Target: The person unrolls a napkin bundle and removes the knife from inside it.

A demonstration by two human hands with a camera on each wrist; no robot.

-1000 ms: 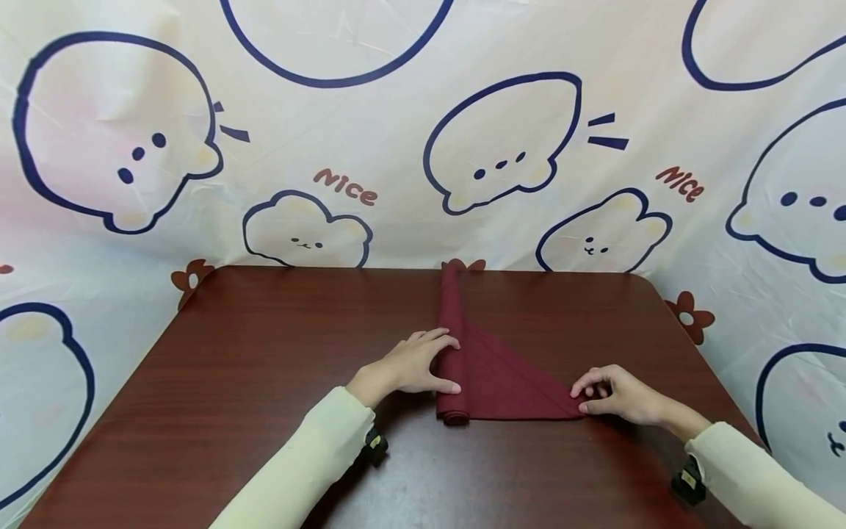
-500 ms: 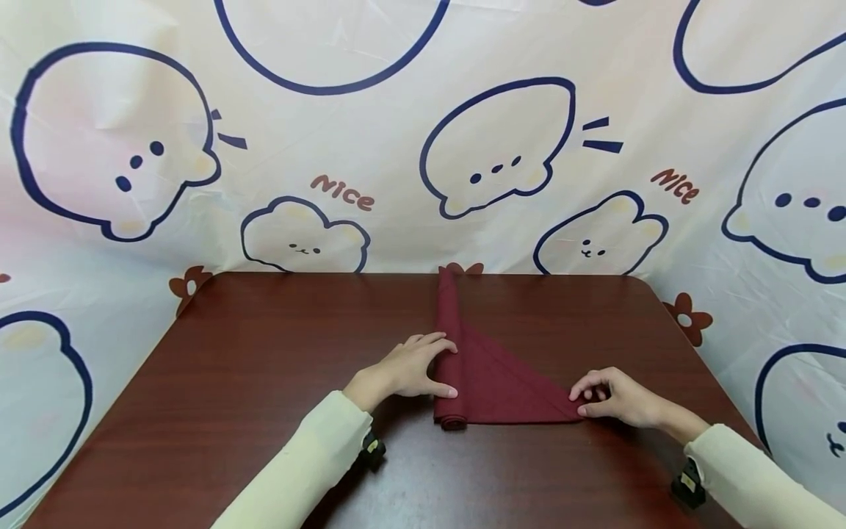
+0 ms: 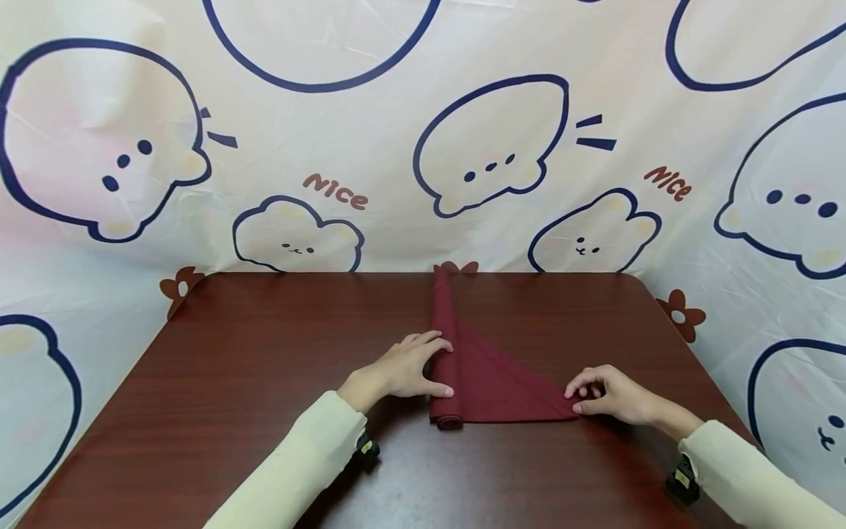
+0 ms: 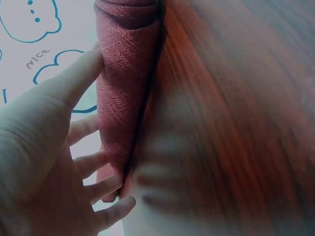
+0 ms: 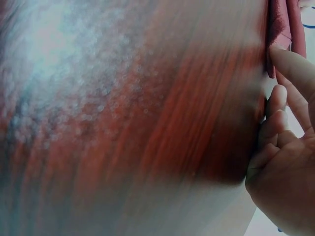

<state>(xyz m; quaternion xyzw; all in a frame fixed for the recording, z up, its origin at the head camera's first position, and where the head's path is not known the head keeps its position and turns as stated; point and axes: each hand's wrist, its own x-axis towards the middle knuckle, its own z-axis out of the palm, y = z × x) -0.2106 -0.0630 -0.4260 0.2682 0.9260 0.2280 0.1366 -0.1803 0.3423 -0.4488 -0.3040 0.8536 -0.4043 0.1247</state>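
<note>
A dark red cloth [image 3: 502, 382] lies on the table, its left part wound into a long roll [image 3: 444, 308] that points away from me. The unrolled part spreads right as a flat triangle. My left hand [image 3: 399, 371] rests on the roll near its front end, fingers spread. In the left wrist view, its thumb and fingers touch the side of the roll [image 4: 125, 73]. At the triangle's right corner, my right hand [image 3: 617, 397] pinches the cloth between thumb and index finger. The right wrist view shows only a bit of the cloth [image 5: 280, 29] at that thumb.
The brown wooden table [image 3: 264, 330] has rounded far corners. Behind and beside it hangs a pale curtain [image 3: 390, 147] printed with blue cartoon outlines. The far end of the roll reaches the table's back edge. Each wrist carries a small black camera.
The view has shifted slightly, so everything sits a little further left in it. Both hands and the cloth otherwise keep their places.
</note>
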